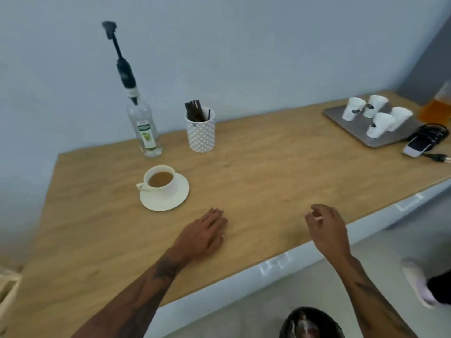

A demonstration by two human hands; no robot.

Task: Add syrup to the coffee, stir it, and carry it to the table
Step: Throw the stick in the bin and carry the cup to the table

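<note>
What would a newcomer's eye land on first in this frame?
Probably the white cup of milky coffee on its white saucer, left of centre on the wooden counter. Behind it stands the clear glass syrup bottle with a tall black pump, beside a white patterned holder of dark stir sticks. Nearer the camera, the left hand lies flat on the wood and the right hand hovers, loosely curled and empty.

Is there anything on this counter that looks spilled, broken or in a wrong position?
Nothing looks spilled or broken. The coffee cup stands upright on its saucer, though off-centre toward the left side. The syrup bottle appears to lean, probably only from the wide lens. The paper cups stand on their tray.
</note>
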